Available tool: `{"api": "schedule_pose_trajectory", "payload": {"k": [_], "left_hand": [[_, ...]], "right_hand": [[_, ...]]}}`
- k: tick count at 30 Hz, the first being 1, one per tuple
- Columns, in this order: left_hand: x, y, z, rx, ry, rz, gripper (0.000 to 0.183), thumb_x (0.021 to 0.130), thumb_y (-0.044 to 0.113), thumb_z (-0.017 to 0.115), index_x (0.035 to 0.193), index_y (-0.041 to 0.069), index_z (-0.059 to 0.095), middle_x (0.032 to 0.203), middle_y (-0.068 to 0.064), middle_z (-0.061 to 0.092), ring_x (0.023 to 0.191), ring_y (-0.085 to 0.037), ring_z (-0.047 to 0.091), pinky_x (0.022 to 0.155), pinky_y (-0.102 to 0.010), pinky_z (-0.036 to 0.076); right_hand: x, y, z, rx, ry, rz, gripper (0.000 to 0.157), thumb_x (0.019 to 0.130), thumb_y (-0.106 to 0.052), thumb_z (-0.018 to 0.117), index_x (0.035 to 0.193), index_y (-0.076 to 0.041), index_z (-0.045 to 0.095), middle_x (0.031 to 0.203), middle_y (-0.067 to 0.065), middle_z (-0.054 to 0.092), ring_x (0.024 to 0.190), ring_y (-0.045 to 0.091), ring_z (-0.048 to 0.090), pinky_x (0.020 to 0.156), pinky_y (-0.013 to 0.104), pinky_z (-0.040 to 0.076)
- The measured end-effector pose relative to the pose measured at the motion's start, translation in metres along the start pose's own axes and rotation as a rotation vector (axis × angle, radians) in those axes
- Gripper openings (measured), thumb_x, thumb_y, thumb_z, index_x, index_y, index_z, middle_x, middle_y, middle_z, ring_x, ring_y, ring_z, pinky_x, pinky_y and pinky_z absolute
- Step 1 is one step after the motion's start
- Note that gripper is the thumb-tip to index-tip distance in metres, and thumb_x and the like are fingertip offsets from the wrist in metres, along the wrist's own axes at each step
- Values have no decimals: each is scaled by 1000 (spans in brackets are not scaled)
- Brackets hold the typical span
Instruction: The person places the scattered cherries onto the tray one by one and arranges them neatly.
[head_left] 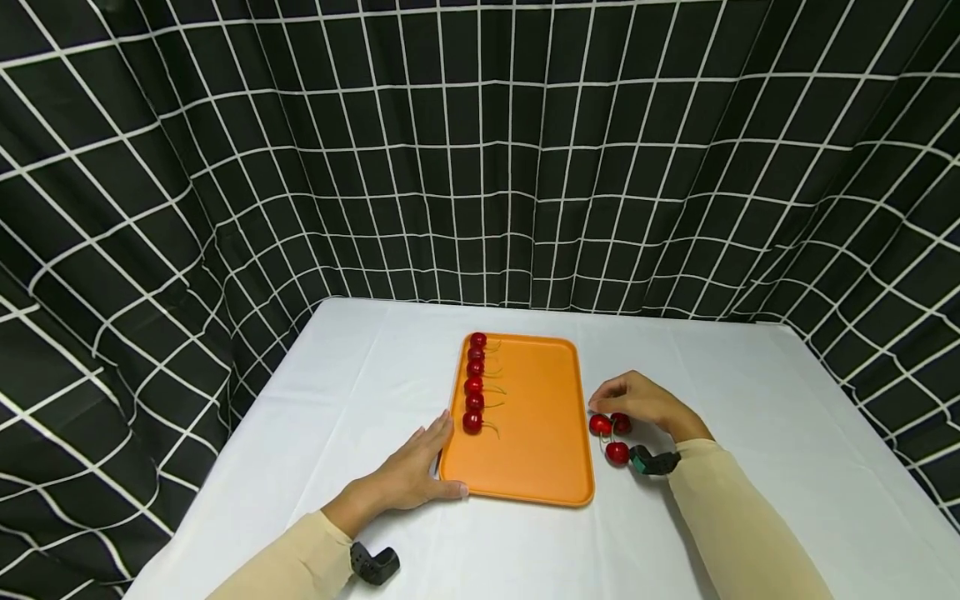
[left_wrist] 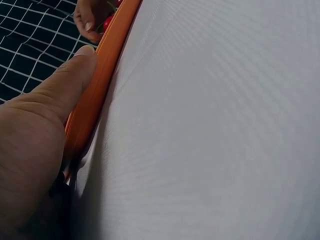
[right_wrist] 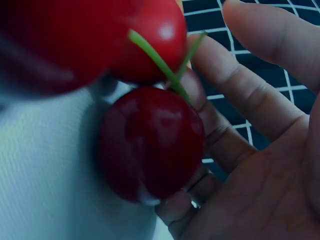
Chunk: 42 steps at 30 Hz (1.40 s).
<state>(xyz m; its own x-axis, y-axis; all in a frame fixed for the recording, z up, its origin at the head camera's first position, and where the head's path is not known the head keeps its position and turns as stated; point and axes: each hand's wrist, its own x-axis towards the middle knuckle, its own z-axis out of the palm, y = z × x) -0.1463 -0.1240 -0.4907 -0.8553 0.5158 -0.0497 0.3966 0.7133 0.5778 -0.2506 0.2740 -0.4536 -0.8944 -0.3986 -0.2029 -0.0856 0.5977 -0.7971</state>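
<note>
Along the left side of an orange tray [head_left: 536, 417] my left hand [head_left: 408, 475] rests with straight fingers, its thumb [left_wrist: 75, 75] at the near left corner. A column of several red cherries [head_left: 473, 386] lines the tray's left edge, stems to the right. To the right of the tray, my right hand [head_left: 637, 400] hovers over three loose cherries [head_left: 617, 452] with green stems. In the right wrist view its fingers curve loosely behind a dark red cherry [right_wrist: 152, 145], the thumb held apart. A brighter cherry [right_wrist: 155, 40] sits just beyond.
A white cloth [head_left: 375, 358] covers the table. Behind and at both sides hangs a black curtain [head_left: 495, 167] with a white grid. Each wrist wears a dark camera band, the left one [head_left: 373, 564] near the table's front.
</note>
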Motion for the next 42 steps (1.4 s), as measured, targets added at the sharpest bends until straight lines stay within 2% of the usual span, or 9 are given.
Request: {"api": "schedule_pose_trajectory", "payload": {"k": [5,8,11,16,21,26,30,36,42], "left_hand": [[0,1,-1,0,1,-6,111,80,63,67,153,0,13,160,-10,3,145,-21,6,116,-40,4],[0,1,0,-4,-6,-11,111,79,64,67,153,1,12,160,-8,2,145,-20,5,116,-40,4],[1,0,1,-4,-11,-23,112,78,66,65,154,3,11,160,-6,0,145,-20,4,116,-40,4],[1,0,2,5,-13,-30,113,78,69,64,154,4,11,160,-5,0,145,-20,4,116,-39,4],[1,0,1,3,-2,-18,112,78,67,65,154,3,12,160,-8,3,145,-20,5,116,-40,5],[0,1,1,-4,-5,-20,112,79,65,66,154,2,11,160,-8,2,145,-20,5,116,-41,5],[0,1,-1,-4,-6,-20,111,80,63,66,154,2,11,160,-8,2,145,-20,5,116,-40,4],[-1,1,0,-12,4,-21,111,80,63,66,154,1,12,160,-9,3,145,-20,5,116,-41,4],[1,2,1,-13,-3,-20,111,80,64,66,154,2,11,160,-8,3,145,-20,5,116,-41,4]], "right_hand": [[7,2,2,1,-15,9,16,87,-21,70,87,-5,74,71,4,59,61,17,46,52,26,36],[8,8,-2,31,35,20,18,87,-20,70,89,-3,74,74,7,61,61,19,49,53,27,42],[6,16,-10,64,129,57,25,88,-26,70,95,-2,73,80,10,62,69,23,52,59,30,44],[-12,33,-25,99,248,109,35,91,-31,67,104,1,69,87,13,61,79,27,51,62,32,44],[-36,47,-37,109,305,113,33,92,-26,65,105,4,68,83,10,59,71,20,51,55,31,45],[-54,58,-43,126,303,96,30,92,-21,65,101,8,66,75,6,60,64,12,49,53,27,43],[-60,59,-45,137,266,87,30,93,-18,65,102,11,65,75,7,60,64,11,49,53,27,44],[-55,54,-41,73,220,71,23,90,-14,68,100,6,69,75,6,60,63,14,50,52,27,45],[-50,54,-34,30,264,57,18,88,-10,68,97,5,70,77,5,63,66,15,52,52,26,45]]}}
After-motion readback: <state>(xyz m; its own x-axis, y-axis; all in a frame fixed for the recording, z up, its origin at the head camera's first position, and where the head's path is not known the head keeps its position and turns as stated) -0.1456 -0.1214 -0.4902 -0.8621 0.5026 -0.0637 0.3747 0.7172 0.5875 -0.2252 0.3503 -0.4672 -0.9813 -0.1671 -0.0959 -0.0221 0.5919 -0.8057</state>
